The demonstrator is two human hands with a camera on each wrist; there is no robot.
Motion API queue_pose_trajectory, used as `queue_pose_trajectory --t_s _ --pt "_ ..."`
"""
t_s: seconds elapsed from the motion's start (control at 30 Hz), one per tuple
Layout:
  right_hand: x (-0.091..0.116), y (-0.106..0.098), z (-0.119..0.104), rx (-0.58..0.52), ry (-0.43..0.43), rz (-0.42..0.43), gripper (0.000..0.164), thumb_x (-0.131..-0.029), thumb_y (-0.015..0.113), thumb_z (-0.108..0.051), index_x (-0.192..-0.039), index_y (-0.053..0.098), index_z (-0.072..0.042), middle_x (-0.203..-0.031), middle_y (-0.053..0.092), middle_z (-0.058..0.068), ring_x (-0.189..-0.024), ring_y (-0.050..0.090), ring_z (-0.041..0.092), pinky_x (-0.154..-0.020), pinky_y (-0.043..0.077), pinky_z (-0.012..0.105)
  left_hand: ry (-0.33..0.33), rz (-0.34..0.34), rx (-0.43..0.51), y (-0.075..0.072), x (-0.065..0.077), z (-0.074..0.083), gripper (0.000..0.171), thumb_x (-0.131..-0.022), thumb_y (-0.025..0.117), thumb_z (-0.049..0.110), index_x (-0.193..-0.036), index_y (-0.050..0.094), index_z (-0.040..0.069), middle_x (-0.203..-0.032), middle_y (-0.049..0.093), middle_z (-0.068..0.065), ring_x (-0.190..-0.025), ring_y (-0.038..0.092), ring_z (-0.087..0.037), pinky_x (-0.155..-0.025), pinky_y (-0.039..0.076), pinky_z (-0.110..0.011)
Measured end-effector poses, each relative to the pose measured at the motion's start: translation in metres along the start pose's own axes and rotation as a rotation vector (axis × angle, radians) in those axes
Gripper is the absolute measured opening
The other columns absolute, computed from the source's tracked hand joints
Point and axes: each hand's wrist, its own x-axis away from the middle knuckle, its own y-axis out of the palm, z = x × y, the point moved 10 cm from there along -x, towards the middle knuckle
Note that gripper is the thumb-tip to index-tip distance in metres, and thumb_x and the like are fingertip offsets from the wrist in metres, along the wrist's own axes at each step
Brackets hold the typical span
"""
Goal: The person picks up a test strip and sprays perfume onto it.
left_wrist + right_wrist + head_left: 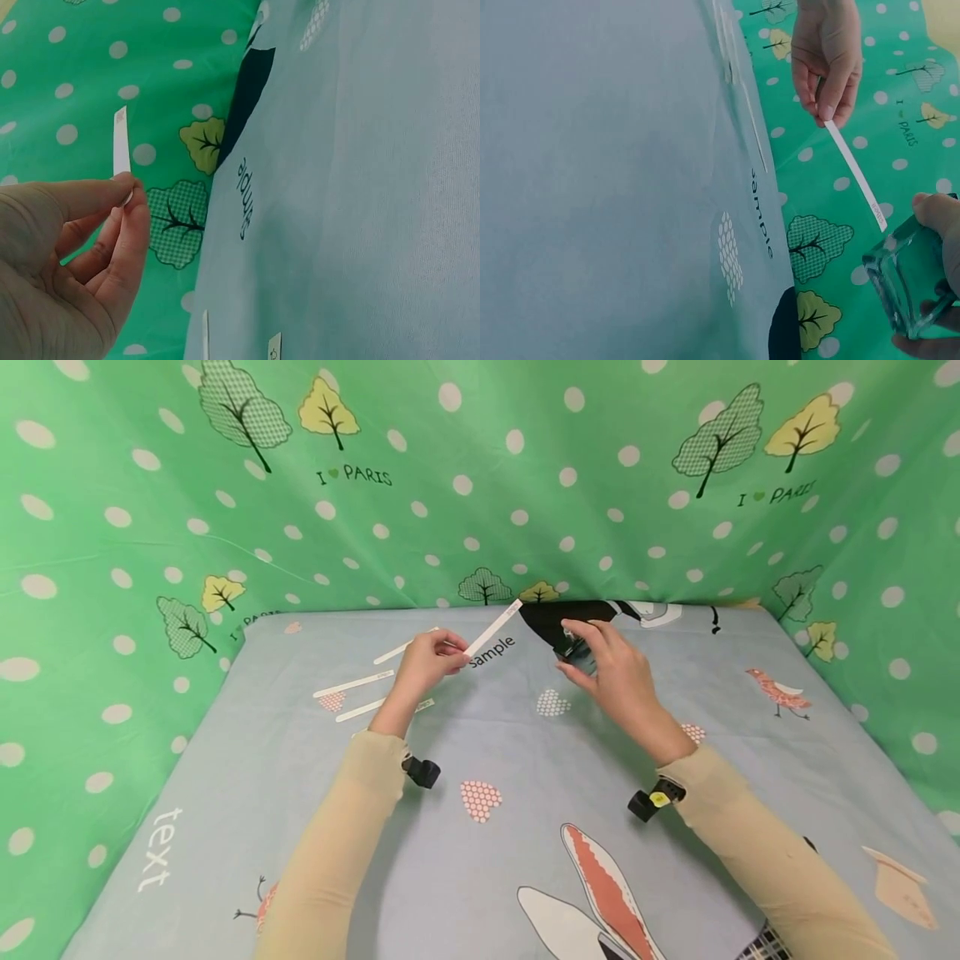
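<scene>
My left hand pinches a narrow white perfume test strip by its lower end between thumb and fingertips. The strip slants up to the right, small print at its far tip. In my right hand is a square clear-glass perfume bottle, held between thumb and fingers above the table. In the right wrist view the strip's printed tip lies close by the bottle's upper edge. The fingers hide part of the bottle, including much of its top. Left of my left hand, several more white strips lie on the table.
A grey-blue printed cloth covers the table, with hearts, a bird and lettering on it. Green dotted fabric hangs behind and at both sides, meeting the table's far edge. A small black camera sits on the left wrist, another on the right.
</scene>
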Motion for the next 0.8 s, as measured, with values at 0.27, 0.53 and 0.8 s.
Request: queue_pose_trajectory --t_s 0.27,0.53,0.8 --pt "0.0011 -0.0027 0.0015 -0.062 0.006 -0.016 0.067 -0.083 0.082 -0.03 -0.141 0.049 -0.019 -0.125 0.063 0.013 -0.097 0.067 0.033 -0.058 0.053 0.046 -0.006 0.007 -0.01 -0.0022 0.0002 -0.0025 0.018 -0.09 0.071 0.005 -0.107 0.069 0.001 -0.102 0.071 -0.017 -0.083 0.067 -0.016 -0.078 0.062 -0.028" --pt "0.002 -0.0033 0.0043 -0.074 0.008 -0.01 0.068 -0.083 0.083 -0.03 -0.141 0.048 -0.019 -0.128 0.063 0.013 -0.101 0.066 0.033 -0.058 0.053 0.046 0.001 0.014 -0.01 -0.0021 0.0005 -0.0048 0.019 -0.089 0.072 0.005 -0.107 0.069 0.001 -0.101 0.072 -0.017 -0.079 0.066 -0.012 -0.077 0.062 -0.027" --pt "0.0029 -0.0022 0.0071 -0.081 0.015 -0.014 0.07 -0.083 0.083 -0.029 -0.142 0.047 -0.019 -0.129 0.063 0.013 -0.104 0.066 0.033 -0.06 0.054 0.046 0.006 0.017 -0.011 -0.0028 0.0003 -0.0087 0.02 -0.089 0.073 0.006 -0.107 0.068 -0.001 -0.102 0.073 -0.019 -0.074 0.064 -0.007 -0.076 0.061 -0.025"
